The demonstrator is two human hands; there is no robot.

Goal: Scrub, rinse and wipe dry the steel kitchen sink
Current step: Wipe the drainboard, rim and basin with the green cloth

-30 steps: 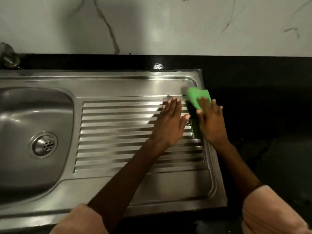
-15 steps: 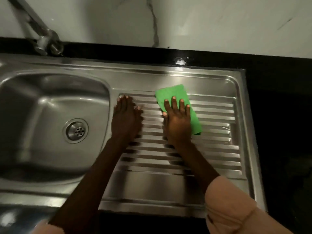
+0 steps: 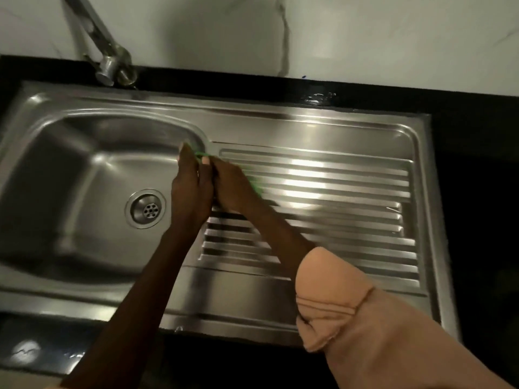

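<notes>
The steel sink (image 3: 309, 130) fills the view, with its basin (image 3: 70, 178) and drain (image 3: 146, 209) on the left and the ribbed drainboard (image 3: 337, 192) on the right. My two hands meet at the rim between basin and drainboard. My right hand (image 3: 230, 186) presses a green cloth (image 3: 255, 184) onto the ribs; only thin green edges show, beside the hand and past its fingertips. My left hand (image 3: 191, 189) stands on its edge against the right one, with straight fingers reaching over the basin rim.
A steel tap (image 3: 106, 63) stands at the back left over the basin corner. Black countertop (image 3: 477, 192) surrounds the sink, with wet glints at the front left. A white marble wall (image 3: 337, 37) rises behind. My peach sleeve (image 3: 365, 332) covers the lower right.
Both hands have swept left across the drainboard, from its far right corner to the basin rim, taking the green cloth along. The cloth is now mostly hidden under my right hand.
</notes>
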